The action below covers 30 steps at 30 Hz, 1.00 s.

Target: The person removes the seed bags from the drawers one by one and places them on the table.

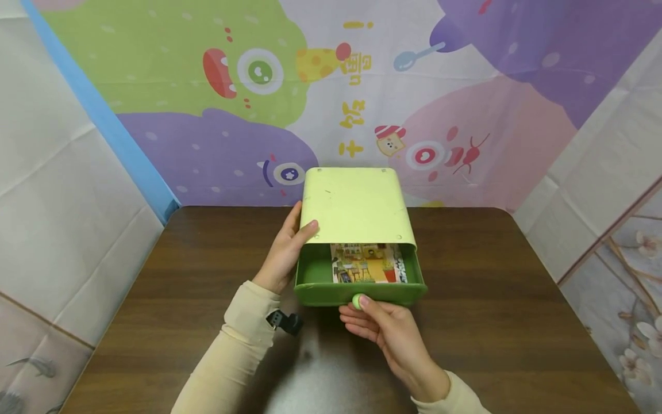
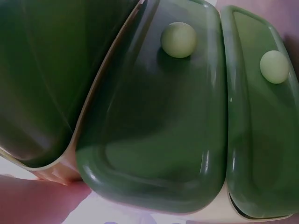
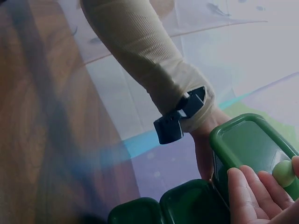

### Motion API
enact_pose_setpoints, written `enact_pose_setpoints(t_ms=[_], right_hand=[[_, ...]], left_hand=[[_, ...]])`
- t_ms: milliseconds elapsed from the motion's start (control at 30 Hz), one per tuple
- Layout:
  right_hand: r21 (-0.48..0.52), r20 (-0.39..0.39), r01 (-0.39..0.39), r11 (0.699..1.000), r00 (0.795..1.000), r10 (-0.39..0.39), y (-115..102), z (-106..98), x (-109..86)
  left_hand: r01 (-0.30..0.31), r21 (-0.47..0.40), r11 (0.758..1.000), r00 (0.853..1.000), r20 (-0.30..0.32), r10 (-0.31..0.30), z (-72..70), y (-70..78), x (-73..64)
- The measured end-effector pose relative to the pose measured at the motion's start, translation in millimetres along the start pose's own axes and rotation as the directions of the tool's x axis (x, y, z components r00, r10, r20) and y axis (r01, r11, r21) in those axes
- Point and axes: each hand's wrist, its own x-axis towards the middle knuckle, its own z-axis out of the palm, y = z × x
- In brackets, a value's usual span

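Observation:
A small cabinet with a pale yellow-green top (image 1: 357,201) stands on the table. Its upper green drawer (image 1: 320,294) is pulled partly out. An illustrated card or booklet (image 1: 362,264) lies inside, its far part hidden under the top. Against the cabinet's left side rests my left hand (image 1: 283,253), its thumb on the top edge. My right hand (image 1: 390,333) pinches the round light-green knob (image 1: 356,301) between thumb and forefinger, the other fingers extended below. Two lower drawers show in the left wrist view: a middle drawer (image 2: 154,112) and a bottom drawer (image 2: 261,140), both in their slots.
The brown wooden table (image 1: 491,322) extends around the cabinet. A cartoon-print cloth (image 1: 217,155) hangs just behind it, with pale panels (image 1: 57,172) on both sides. A black wrist device (image 1: 284,322) sits on the left sleeve.

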Motion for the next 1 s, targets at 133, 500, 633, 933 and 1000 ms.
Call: enact_pose_setpoints(t_ms=[133,500,633,933,1000], right_hand=[[-0.012,0.018,0.009,1.0,1.0,-0.009,2,-1,-8.2],[-0.013,0.084,0.034,0.999,0.996,-0.032,11,-4,-22.5],[-0.016,0.105,0.044,0.999,0.994,-0.042,14,-5,-25.9],[-0.021,0.163,0.082,0.996,0.984,-0.077,22,-10,-33.0],[-0.002,0.181,0.084,0.996,0.98,-0.082,24,-11,-34.3]], left_hand=[[-0.011,0.015,1.0,1.0,0.004,0.011,-0.3,0.0,-0.1],[-0.012,0.036,0.999,1.0,-0.002,0.012,-1.2,0.4,-0.4],[-0.009,0.046,0.999,1.0,0.003,0.009,-1.9,0.4,-0.8],[-0.004,0.036,0.999,1.0,0.0,0.004,-0.6,0.7,-1.1],[-0.008,0.043,0.999,1.0,0.002,0.008,-0.5,0.4,-1.1]])
